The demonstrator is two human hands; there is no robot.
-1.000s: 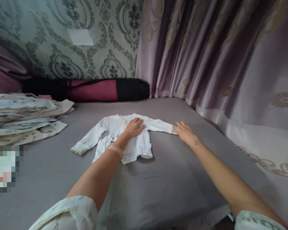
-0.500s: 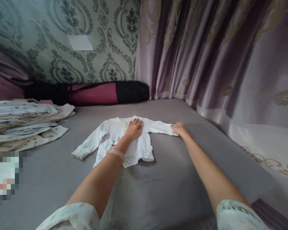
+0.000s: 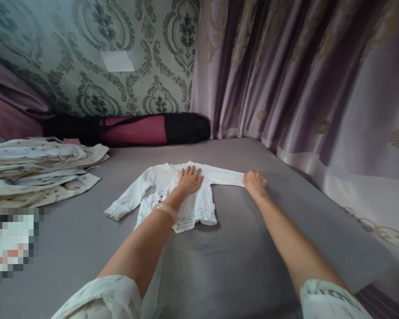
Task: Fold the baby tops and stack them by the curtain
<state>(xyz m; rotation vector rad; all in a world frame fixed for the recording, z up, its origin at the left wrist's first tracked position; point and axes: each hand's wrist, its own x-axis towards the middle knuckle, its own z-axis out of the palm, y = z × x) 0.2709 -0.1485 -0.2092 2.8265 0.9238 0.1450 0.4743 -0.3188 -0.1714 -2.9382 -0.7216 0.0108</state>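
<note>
Shirt [image 3: 204,195]: toward bed's [image 3: 219,270] far edge; hem lettering [image 3: 204,214] illegible.
Left hand [image 3: 190,179]: fingers fanned, flat on shirt.
Right hand [image 3: 254,180]: fingers clenched on sleeve [image 3: 229,176], cuff hidden.
Patch [image 3: 11,243]: pixelated, unreadable.

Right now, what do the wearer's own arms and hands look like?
Left hand and right hand: ungloved. Left sleeve and right sleeve: pale, loose, dark-patterned, forearms bare. Translucent bangle at left wrist; small dark marking at right wrist.
</note>
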